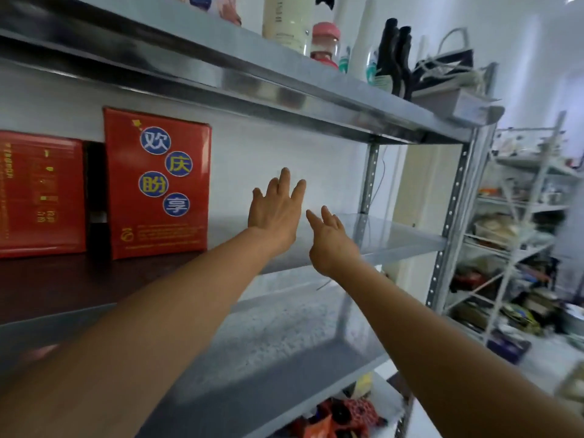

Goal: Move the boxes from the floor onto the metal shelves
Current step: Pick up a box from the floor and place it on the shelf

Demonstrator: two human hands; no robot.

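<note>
Left forearm (126, 327) fills the bottom corner. Both hands are spread flat and empty, left hand (276, 210) and right hand (331, 241), out over the bare right end of the metal shelf (395, 238). A red box with blue circles (158, 184) stands upright just left of the left hand, with a second red box (41, 194) further left. No floor boxes in sight, tbh.

Left hand (276, 207), right hand (330, 238) seemingly open, outstretched
</note>
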